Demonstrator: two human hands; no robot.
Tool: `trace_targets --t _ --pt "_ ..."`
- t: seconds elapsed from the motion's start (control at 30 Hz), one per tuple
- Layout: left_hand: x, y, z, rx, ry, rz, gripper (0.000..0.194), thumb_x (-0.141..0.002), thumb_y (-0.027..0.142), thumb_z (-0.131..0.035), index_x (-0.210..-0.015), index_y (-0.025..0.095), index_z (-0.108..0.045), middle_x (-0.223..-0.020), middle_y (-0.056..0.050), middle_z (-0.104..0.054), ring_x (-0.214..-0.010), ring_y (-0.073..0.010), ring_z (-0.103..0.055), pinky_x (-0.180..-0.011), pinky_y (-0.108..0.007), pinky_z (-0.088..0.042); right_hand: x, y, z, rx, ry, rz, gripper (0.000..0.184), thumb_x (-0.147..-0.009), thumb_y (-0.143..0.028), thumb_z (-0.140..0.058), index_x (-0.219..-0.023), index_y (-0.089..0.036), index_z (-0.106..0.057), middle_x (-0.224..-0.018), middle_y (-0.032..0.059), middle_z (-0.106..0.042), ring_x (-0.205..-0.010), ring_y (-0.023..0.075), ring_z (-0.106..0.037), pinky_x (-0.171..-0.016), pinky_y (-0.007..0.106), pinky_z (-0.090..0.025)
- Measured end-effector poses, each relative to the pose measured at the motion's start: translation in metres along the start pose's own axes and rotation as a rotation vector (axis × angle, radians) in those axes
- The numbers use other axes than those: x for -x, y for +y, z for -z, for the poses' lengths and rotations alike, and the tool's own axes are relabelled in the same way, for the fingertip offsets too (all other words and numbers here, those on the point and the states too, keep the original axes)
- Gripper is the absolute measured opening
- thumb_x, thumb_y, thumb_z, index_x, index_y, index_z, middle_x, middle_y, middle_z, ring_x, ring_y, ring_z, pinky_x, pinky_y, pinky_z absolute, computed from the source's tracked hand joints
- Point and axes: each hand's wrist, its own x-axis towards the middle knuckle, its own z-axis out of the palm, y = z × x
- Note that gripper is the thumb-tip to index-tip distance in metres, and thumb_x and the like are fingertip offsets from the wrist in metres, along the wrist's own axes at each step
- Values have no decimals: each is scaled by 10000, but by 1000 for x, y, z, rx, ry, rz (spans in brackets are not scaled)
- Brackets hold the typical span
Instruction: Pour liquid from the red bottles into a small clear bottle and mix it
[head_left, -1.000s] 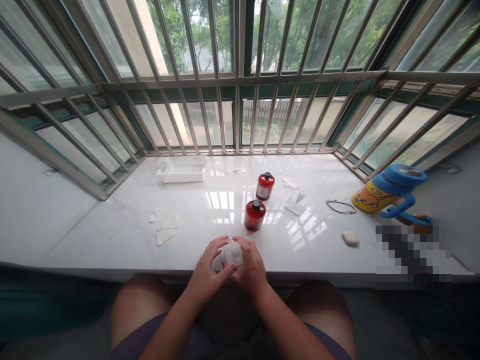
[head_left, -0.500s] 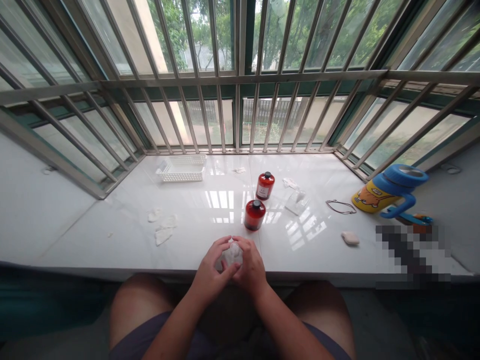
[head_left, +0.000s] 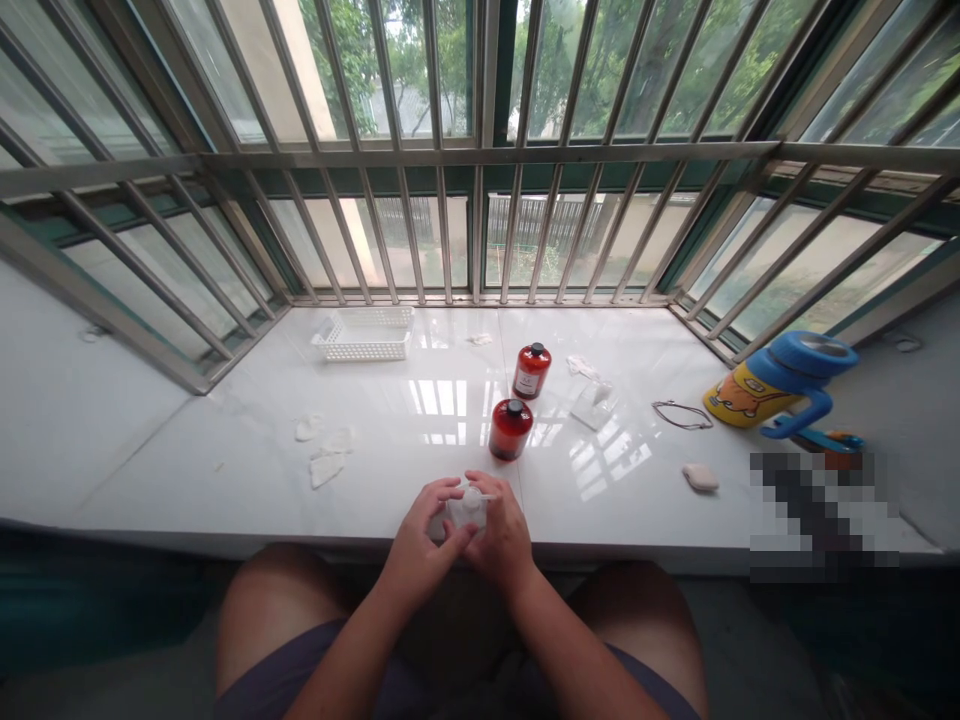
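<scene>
Both my hands meet at the near edge of the white marble sill (head_left: 225, 470). My left hand (head_left: 421, 540) and my right hand (head_left: 501, 535) are closed around a small clear plastic packet (head_left: 466, 508) held between them. A thin white stick pokes out of its top. Just beyond stands a red bottle with a black cap (head_left: 510, 429), and a second red bottle (head_left: 531, 371) stands farther back.
A white plastic basket (head_left: 365, 335) sits at the back left. Torn white wrappers (head_left: 324, 452) lie at left, more wrappers (head_left: 592, 395) at right. A wire loop (head_left: 681, 414), a white pad (head_left: 700, 477) and a blue-lidded yellow jug (head_left: 780, 385) lie right. Window bars close the far side.
My hands have stayed at the sill's edge and worked the packet slightly; a thin white stick now shows at its top. The bottles have not moved.
</scene>
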Motion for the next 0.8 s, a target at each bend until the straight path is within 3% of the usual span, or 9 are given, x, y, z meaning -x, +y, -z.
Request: trace_targets --t 0.27,0.47,0.63,0.8 --pt "-8 8 -5 -20 13 -10 320 -880 359 -798 -1158 255 -679 -1405 -106 -623 -1334 -306 -608 -1153 -473 -491 -1 -1 1 15 -4 9 547 -887 -305 -756 -1363 -240 -494 -1337 152 -660 -1142 313 -686 -927 535 -630" --pt "-5 4 -10 52 14 103 406 -898 410 -776 -1239 261 -614 -1441 -108 -620 -1230 -287 -669 -852 -338 -598 -3 -4 3 12 -9 4 547 -891 -305 -757 -1370 -250 -498 -1341 153 -658 -1156 321 -682 -930 546 -631" --pt "-5 1 -9 28 31 41 350 -960 441 -720 -1237 259 -607 -1377 -98 -661 -1271 -281 -651 -1080 -425 -534 -2 -2 2 2 -9 -1 563 -893 -304 -772 -1376 -246 -489 -1355 153 -655 -1181 319 -674 -945 552 -625" --pt "-6 0 -8 44 26 38 336 -968 454 -707 -1225 259 -613 -1356 -99 -673 -1260 -288 -652 -1098 -450 -522 0 0 1 7 -8 11 569 -904 -324 -773 -1390 -248 -487 -1356 158 -655 -1177 320 -671 -941 557 -626"
